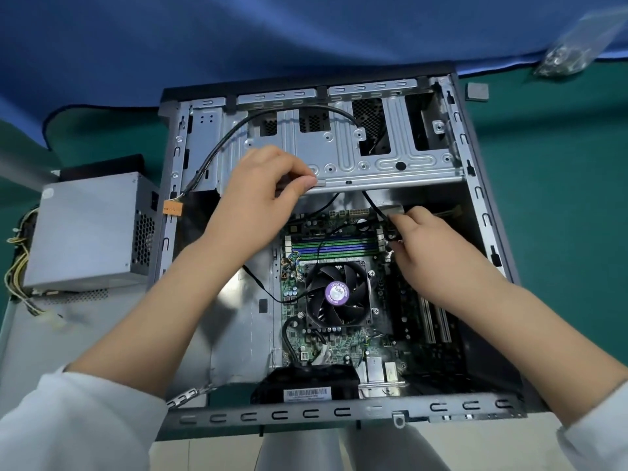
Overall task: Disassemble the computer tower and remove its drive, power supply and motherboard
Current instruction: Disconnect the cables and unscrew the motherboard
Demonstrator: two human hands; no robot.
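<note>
Even, soft room light falls from overhead, bright enough to read the motherboard clearly. Faint shadows sit inside the computer tower. A dull sheen shows on its bare metal floor. The wide lens bows the edges. A plastic bag top right is smeared, and the sleeves are soft.

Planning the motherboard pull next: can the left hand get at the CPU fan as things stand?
Probably yes. The case lies open on its side and the CPU fan faces up with only thin black cables near it. The left hand is busy, though, its grip pinching the drive cage edge.
</note>
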